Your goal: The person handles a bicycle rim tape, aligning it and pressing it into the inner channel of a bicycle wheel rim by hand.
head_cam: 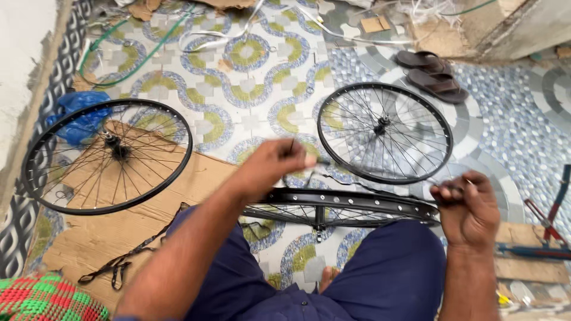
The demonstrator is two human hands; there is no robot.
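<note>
A black bicycle wheel [342, 208] with thin spokes lies edge-on across my knees, which are in dark blue trousers. My left hand [275, 166] hovers just above the rim's left half, its fingers closed on a thin dark spoke [321, 160] that sticks out to the right. At the rim's right end my right hand [467, 205] is pinched on a small dark piece [453, 189]; what it is I cannot make out. The hub [320, 223] shows below the rim between my legs.
A second wheel [107, 156] lies on brown cardboard [137, 220] at the left, a third [385, 132] on the patterned tile floor ahead. Brown sandals [431, 74] lie at the back right. A blue bag [80, 116], black strap [128, 258] and red-blue tool [550, 220] lie around.
</note>
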